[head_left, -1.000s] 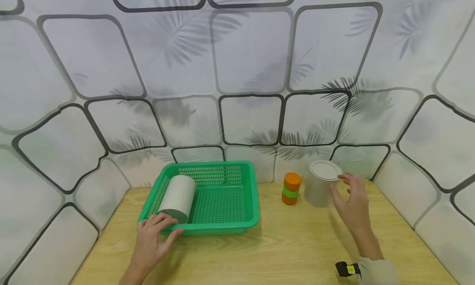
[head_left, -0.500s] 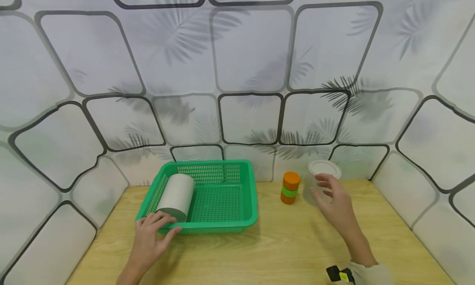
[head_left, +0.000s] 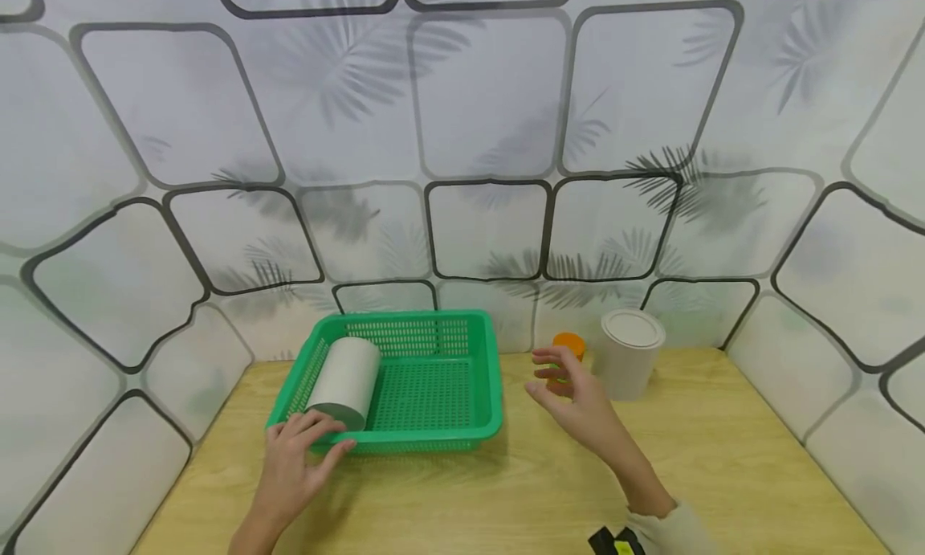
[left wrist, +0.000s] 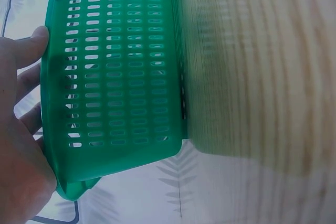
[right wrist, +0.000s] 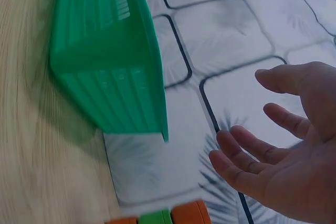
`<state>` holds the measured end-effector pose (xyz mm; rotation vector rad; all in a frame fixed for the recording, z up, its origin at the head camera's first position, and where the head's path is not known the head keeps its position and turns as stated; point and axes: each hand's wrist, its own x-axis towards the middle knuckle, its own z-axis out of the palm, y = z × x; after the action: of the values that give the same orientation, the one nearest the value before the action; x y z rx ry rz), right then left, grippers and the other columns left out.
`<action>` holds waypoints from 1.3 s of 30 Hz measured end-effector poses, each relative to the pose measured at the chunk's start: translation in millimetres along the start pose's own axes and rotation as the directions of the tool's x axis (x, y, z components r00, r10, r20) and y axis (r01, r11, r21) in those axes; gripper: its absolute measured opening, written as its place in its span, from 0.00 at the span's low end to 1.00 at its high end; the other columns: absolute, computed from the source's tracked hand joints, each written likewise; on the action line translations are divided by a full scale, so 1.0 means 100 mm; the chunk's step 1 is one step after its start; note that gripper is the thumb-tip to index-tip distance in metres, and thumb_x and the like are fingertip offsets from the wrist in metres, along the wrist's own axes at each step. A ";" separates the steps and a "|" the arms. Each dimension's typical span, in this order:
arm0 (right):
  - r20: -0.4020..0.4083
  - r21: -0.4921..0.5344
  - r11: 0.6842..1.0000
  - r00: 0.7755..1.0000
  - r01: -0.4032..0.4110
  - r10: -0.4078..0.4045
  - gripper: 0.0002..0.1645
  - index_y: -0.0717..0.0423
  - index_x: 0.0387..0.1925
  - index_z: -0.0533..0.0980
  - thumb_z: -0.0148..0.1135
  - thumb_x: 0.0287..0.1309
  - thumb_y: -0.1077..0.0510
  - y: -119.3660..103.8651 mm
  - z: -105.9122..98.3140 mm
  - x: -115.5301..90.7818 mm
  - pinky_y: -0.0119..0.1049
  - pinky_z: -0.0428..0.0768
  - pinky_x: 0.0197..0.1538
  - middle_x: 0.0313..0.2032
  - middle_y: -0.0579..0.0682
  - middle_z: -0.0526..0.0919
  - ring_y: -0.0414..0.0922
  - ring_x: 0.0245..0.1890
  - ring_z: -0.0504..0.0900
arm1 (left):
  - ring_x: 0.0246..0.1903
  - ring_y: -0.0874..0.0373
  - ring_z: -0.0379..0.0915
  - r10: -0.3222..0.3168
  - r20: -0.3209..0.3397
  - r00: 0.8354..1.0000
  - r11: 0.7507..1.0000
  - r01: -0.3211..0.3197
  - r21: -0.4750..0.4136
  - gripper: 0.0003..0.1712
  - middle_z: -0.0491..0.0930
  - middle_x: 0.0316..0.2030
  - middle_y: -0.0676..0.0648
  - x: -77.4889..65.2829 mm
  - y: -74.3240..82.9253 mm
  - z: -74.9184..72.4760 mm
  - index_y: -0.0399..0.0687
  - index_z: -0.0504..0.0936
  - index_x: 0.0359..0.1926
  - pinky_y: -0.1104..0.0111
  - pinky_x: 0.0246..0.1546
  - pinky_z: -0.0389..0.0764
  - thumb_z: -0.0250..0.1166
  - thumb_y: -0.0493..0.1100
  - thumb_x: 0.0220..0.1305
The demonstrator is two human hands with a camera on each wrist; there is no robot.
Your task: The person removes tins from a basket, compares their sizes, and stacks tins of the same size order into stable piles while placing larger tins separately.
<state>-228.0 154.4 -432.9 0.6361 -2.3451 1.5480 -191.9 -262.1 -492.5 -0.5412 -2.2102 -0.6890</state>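
Note:
My left hand (head_left: 292, 463) holds the front left corner of a green plastic basket (head_left: 451, 438), fingers over the rim and thumb on the near side. The left wrist view has the thumb (left wrist: 34, 48) right at the rim. Inside the basket, a white cylinder (head_left: 348, 376) lies on its side along the left wall. My right hand (head_left: 578, 402) hovers with nothing in it, fingers spread and slightly bent. It partly hides a small orange jar (head_left: 569, 344) with a green band, also at the bottom of the right wrist view.
A white lidded canister (head_left: 629, 362) stands upright just right of the orange jar, near the back wall. Patterned cloth walls (head_left: 491, 234) enclose the wooden table (head_left: 462, 515) at the back and both sides.
My right hand has moved left, from beside the white canister, past it, to in front of the orange jar. The left hand stays at the basket's corner.

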 end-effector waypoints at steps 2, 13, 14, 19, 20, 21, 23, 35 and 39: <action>0.041 0.018 1.000 0.999 -0.017 0.017 0.26 0.50 0.64 0.71 0.68 0.68 0.58 -0.05 0.11 0.05 0.52 0.79 0.57 0.60 0.55 0.78 0.54 0.57 0.81 | 0.35 0.57 0.72 -0.005 0.002 1.000 1.000 0.005 0.001 0.13 0.82 0.34 0.58 -0.01 0.00 0.01 0.52 0.87 0.32 0.59 0.40 0.54 0.82 0.42 0.44; 0.298 0.032 0.998 0.954 -0.046 0.035 0.36 0.41 0.74 0.63 0.67 0.69 0.51 -0.28 0.65 0.38 0.52 0.80 0.56 0.64 0.59 0.73 0.57 0.56 0.81 | 0.36 0.57 0.72 -0.006 -0.003 1.000 1.000 0.006 -0.018 0.14 0.82 0.34 0.59 -0.02 0.01 0.04 0.52 0.87 0.32 0.60 0.40 0.53 0.82 0.41 0.43; 0.320 0.034 0.998 0.947 -0.052 0.039 0.37 0.40 0.75 0.62 0.66 0.70 0.50 -0.28 0.69 0.42 0.50 0.81 0.56 0.65 0.59 0.73 0.58 0.57 0.81 | 0.36 0.57 0.72 -0.011 -0.002 1.000 1.000 0.011 -0.015 0.14 0.82 0.34 0.59 -0.03 0.01 0.03 0.52 0.87 0.32 0.60 0.40 0.53 0.82 0.40 0.43; 0.394 0.025 0.995 0.916 -0.095 0.077 0.40 0.39 0.76 0.60 0.66 0.69 0.46 -0.33 0.93 0.59 0.48 0.82 0.52 0.65 0.59 0.71 0.58 0.58 0.81 | 0.36 0.57 0.72 -0.036 0.005 0.999 0.999 0.036 -0.008 0.15 0.83 0.34 0.58 -0.05 0.02 0.00 0.53 0.87 0.32 0.57 0.39 0.54 0.83 0.40 0.42; 0.406 0.020 0.994 0.910 -0.105 0.088 0.41 0.38 0.77 0.59 0.66 0.69 0.45 -0.34 0.98 0.63 0.48 0.82 0.52 0.66 0.59 0.71 0.58 0.58 0.80 | 0.36 0.57 0.72 -0.036 0.004 0.999 0.999 0.036 -0.007 0.15 0.83 0.34 0.58 -0.05 0.02 0.00 0.53 0.87 0.32 0.57 0.39 0.54 0.83 0.39 0.42; 0.412 0.011 0.992 0.905 -0.122 0.107 0.42 0.37 0.77 0.58 0.66 0.69 0.44 -0.37 1.02 0.66 0.48 0.82 0.51 0.66 0.58 0.70 0.57 0.58 0.81 | 0.36 0.57 0.72 -0.033 0.003 0.999 0.999 0.033 -0.007 0.15 0.83 0.34 0.58 -0.05 0.02 -0.01 0.53 0.87 0.32 0.57 0.39 0.54 0.83 0.39 0.42; 0.424 -0.002 0.988 0.895 -0.152 0.139 0.44 0.36 0.78 0.57 0.67 0.68 0.43 -0.40 1.11 0.74 0.49 0.82 0.51 0.68 0.58 0.69 0.56 0.58 0.81 | 0.36 0.56 0.72 -0.025 0.002 1.000 1.000 0.025 -0.004 0.15 0.83 0.34 0.58 -0.04 0.01 -0.01 0.52 0.87 0.32 0.58 0.39 0.54 0.83 0.40 0.42; 0.471 0.014 0.945 0.836 -0.327 0.282 0.48 0.40 0.79 0.53 0.69 0.66 0.46 -0.55 1.62 1.13 0.42 0.79 0.33 0.72 0.63 0.65 0.49 0.45 0.79 | 0.36 0.56 0.72 -0.026 0.012 1.000 1.000 0.026 -0.012 0.15 0.83 0.34 0.57 -0.01 0.02 -0.05 0.50 0.88 0.33 0.56 0.39 0.56 0.83 0.38 0.42; 0.459 0.013 0.932 0.830 -0.362 0.316 0.48 0.41 0.79 0.54 0.69 0.66 0.48 -0.56 1.72 1.20 0.47 0.82 0.33 0.73 0.64 0.63 0.51 0.42 0.80 | 0.37 0.56 0.72 -0.008 0.009 1.000 0.999 0.008 -0.031 0.15 0.83 0.35 0.57 0.03 0.03 -0.02 0.49 0.88 0.33 0.55 0.40 0.56 0.82 0.38 0.43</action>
<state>-301.1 -48.1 -402.9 0.6898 -2.8708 1.8401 -190.5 -260.4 -488.1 -0.5523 -2.2144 -0.7278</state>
